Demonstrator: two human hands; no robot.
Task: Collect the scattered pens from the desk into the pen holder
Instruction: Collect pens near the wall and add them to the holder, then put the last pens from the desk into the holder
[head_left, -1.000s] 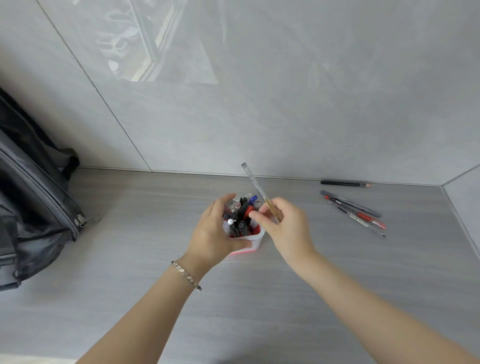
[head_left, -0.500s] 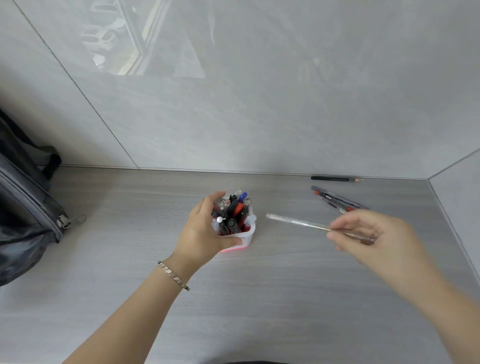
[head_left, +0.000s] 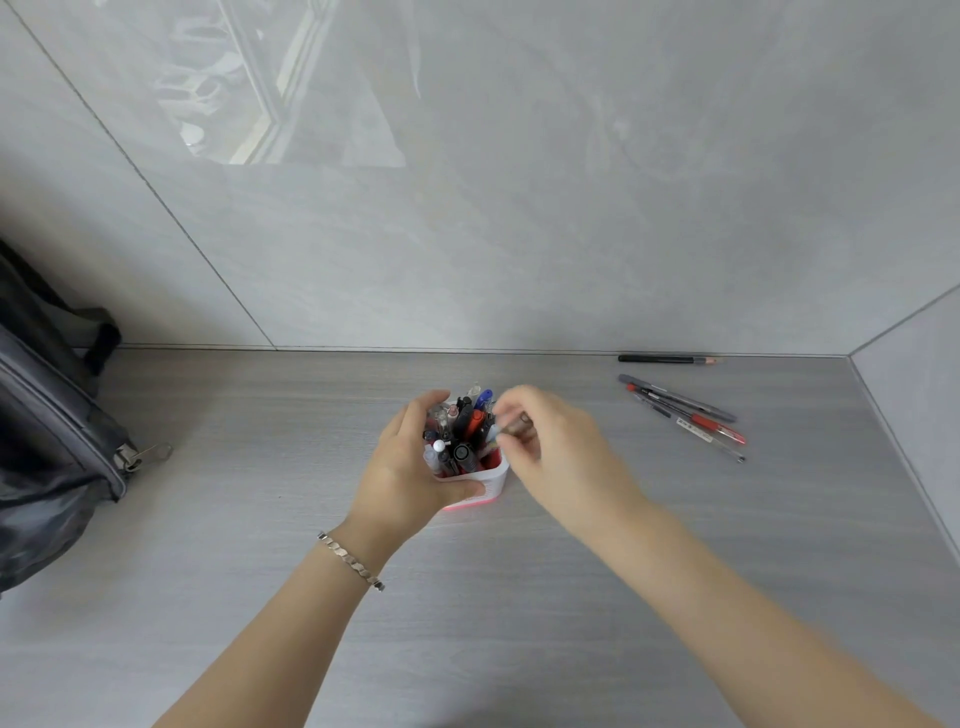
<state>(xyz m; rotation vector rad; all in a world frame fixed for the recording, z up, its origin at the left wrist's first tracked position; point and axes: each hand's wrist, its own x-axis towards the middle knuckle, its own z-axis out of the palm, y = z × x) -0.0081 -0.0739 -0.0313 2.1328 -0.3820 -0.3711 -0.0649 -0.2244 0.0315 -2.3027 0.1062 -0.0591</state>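
Observation:
A white pen holder with a pink base stands mid-desk, packed with several pens. My left hand wraps around its left side. My right hand hovers at the holder's right rim, fingers pinched on a clear pen whose lower end is down among the others; it is blurred. Several loose pens, grey, red and clear, lie in a bunch at the right. A single black pen rests along the wall.
A dark grey backpack fills the desk's left side, its zip pull hanging toward the middle. Tiled walls close off the back and the right corner.
My right hand swung out to the right with the clear pen held level, then came back to the holder. The pen now points down into it. My left hand stayed on the holder.

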